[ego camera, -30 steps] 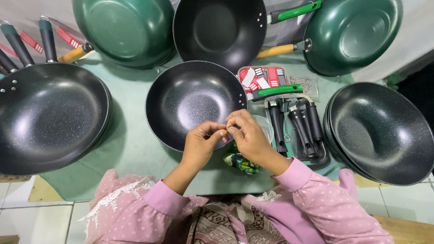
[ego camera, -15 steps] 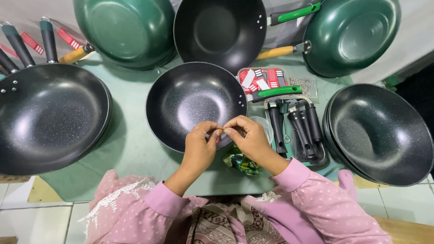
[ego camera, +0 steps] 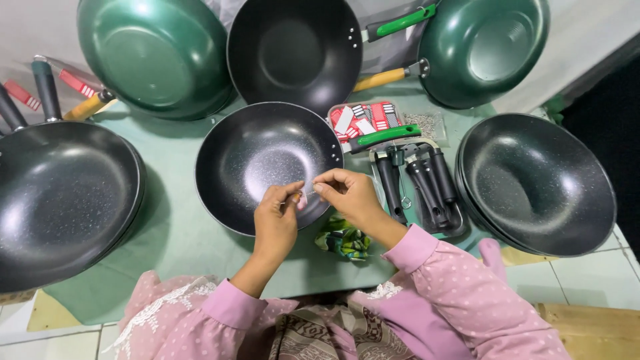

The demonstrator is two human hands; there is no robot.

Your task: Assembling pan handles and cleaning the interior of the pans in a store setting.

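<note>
Tiny item [ego camera: 308,193] between fingertips too small to identify.

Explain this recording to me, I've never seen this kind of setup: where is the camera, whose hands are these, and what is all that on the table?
There is no machine here. The single view comes from a camera worn on a person's head, looking down at their own two hands. The pink sleeves at the bottom belong to that person.

The left hand and right hand meet over the near edge of a black pan with a green handle. Together they pinch a small thin piece; it is too small to tell what it is.

All of this sits on a pale green cloth. Around it lie more pans: green ones at the back and black ones at both sides. To the right of the hands is a tray of black handles, behind it a red and white packet, and under the right wrist a green patterned rag.
</note>
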